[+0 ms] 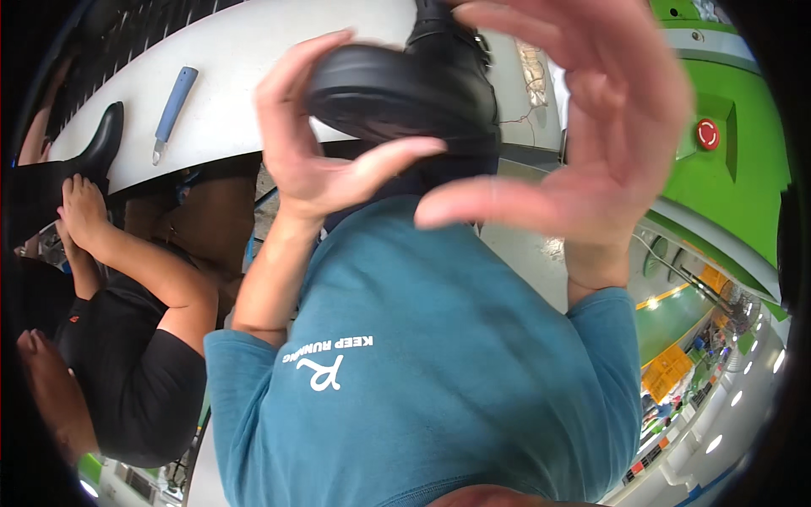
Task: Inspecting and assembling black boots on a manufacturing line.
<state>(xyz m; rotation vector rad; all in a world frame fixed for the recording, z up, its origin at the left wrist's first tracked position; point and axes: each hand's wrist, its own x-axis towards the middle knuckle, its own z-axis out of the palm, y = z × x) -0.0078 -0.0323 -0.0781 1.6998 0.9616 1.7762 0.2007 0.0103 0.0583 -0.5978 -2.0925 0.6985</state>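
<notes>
A black boot (pixel 397 93) with a thick sole and a buckled strap is at the table's near edge, toe pointing left. My left hand (pixel 308 139) cups the toe, its fingers wrapped around the far side and its thumb stretched along the near side. Raised close to the camera, to the right of the boot, my right hand (pixel 591 135) is slightly blurred. Its fingers are curved and its thumb stands apart, with nothing visible between them. The upper part of the boot is partly hidden by the right hand's fingers.
A blue-handled knife (pixel 176 110) lies on the white table (pixel 228 63) at left. Beside me, a co-worker's hands (pixel 82 207) are at another black boot (pixel 103 144). On the right stands a green machine (pixel 743 186) with a red stop button (pixel 708 133).
</notes>
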